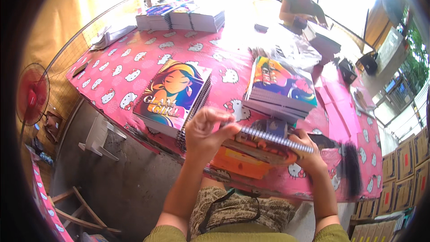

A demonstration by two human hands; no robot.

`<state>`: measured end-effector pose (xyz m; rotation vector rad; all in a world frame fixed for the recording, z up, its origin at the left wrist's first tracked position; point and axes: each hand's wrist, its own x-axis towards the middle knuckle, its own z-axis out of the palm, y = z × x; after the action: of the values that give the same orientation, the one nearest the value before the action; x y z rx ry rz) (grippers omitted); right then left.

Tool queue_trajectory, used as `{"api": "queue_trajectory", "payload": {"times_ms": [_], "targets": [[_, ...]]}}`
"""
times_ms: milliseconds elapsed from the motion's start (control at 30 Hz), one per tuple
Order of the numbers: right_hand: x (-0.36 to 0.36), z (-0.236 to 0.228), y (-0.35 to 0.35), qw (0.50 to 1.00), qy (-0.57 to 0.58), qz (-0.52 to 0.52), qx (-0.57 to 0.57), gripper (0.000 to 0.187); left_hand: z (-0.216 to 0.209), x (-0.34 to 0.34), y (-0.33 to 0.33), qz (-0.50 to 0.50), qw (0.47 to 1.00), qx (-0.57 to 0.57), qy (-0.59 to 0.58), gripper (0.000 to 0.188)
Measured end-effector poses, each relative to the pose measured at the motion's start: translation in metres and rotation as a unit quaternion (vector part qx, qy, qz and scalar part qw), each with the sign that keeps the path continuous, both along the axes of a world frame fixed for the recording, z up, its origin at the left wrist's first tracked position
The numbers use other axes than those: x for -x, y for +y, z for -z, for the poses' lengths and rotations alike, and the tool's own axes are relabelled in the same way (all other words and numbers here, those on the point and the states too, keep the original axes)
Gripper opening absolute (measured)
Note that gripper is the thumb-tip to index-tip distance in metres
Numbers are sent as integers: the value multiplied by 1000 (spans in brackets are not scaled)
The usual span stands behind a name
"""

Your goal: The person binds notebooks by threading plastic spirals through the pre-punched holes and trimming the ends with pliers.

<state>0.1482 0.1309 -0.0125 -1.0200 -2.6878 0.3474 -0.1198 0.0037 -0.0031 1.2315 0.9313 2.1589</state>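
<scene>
A spiral notebook [264, 145] is held spine-up above the table's near edge, its coil running across the top. Closed in a pinch, my left hand [207, 131] is at the left end of the coil; the exact spot between its fingertips is blurred. My right hand [309, 151] grips the other end, fingers behind and thumb side toward me. Below the notebook lies an orange printed sheet or cover [242, 162]. Left of it stands a stack of coil-bound notebooks [172, 96] with illustrated covers. Beyond my right hand sits another stack of illustrated books [280, 92].
A bundle of black coils [351, 170] lies at the table's right. Thick book stacks [179, 20] stand at the far left. Across the table is another person [302, 9]. Cardboard boxes [405, 166] are piled at right; a fan [33, 94] and white stool [102, 138] stand left.
</scene>
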Motion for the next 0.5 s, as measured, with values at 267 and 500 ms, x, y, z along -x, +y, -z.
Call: {"api": "queue_trajectory", "payload": {"times_ms": [267, 500], "targets": [[-105, 32, -54, 976, 30, 215, 10, 74, -97, -27, -62, -431, 796, -253, 340, 14], [-106, 52, -80, 969, 48, 232, -67, 53, -20, -86, -41, -116, 904, 42, 409, 26]]}}
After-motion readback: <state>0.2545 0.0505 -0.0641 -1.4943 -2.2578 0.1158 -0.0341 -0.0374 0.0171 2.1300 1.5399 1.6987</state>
